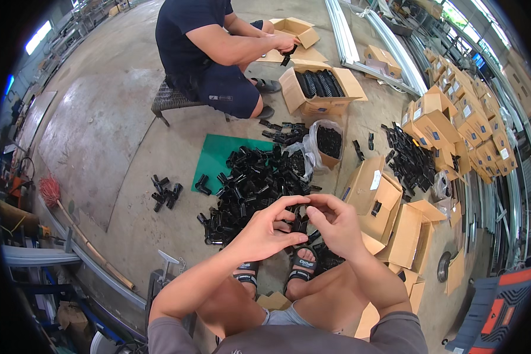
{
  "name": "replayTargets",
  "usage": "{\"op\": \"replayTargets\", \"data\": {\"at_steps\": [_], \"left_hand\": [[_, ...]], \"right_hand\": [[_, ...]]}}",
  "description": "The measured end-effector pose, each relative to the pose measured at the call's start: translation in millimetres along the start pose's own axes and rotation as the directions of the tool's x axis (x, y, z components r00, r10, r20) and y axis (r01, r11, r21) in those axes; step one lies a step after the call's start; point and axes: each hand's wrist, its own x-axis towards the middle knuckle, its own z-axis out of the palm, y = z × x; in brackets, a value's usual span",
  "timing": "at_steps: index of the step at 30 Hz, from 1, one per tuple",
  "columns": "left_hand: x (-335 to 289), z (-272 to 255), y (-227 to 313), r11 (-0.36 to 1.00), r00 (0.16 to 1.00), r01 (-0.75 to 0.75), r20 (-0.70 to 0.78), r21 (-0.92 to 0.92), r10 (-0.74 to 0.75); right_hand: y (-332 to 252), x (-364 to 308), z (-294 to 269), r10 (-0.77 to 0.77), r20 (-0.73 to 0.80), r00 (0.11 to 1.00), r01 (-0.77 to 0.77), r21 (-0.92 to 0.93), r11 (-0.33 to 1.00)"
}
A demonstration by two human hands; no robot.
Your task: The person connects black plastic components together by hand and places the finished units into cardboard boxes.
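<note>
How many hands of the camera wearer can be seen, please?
2: the left hand at the left side of a black fitting, the right hand at its right side.

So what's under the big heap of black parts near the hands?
A green sheet shows under the upper left of the black parts, and grey floor along the lower left edge. How far the sheet extends is covered.

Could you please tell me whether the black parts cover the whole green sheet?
No, the upper left of the green sheet shows bare beside the heaped black parts.
</note>
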Motion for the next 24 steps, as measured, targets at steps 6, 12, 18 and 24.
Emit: {"op": "replayTargets", "data": {"at_steps": [6,12,18,24], "left_hand": [[2,0,-5,0.992,0.998,0.063,0.007,-0.108,-0.062],[6,2,-3,0.994,0.994,0.104,-0.042,-0.024,-0.105],[12,-1,-18,0.993,0.993,0.108,-0.043,-0.037,-0.109],[13,-6,-29,0.982,0.993,0.096,-0.046,-0.165,-0.105]], "right_hand": [[2,0,3,-0.018,-0.044,0.999,0.018,0.004,1.000],[2,1,4,0.011,-0.050,0.999,-0.009,0.036,0.999],[11,9,1,0.048,-0.019,0.999,-0.047,0.045,0.998],[14,20,1,0.032,0.037,0.999,-0.035,0.068,0.997]]}}
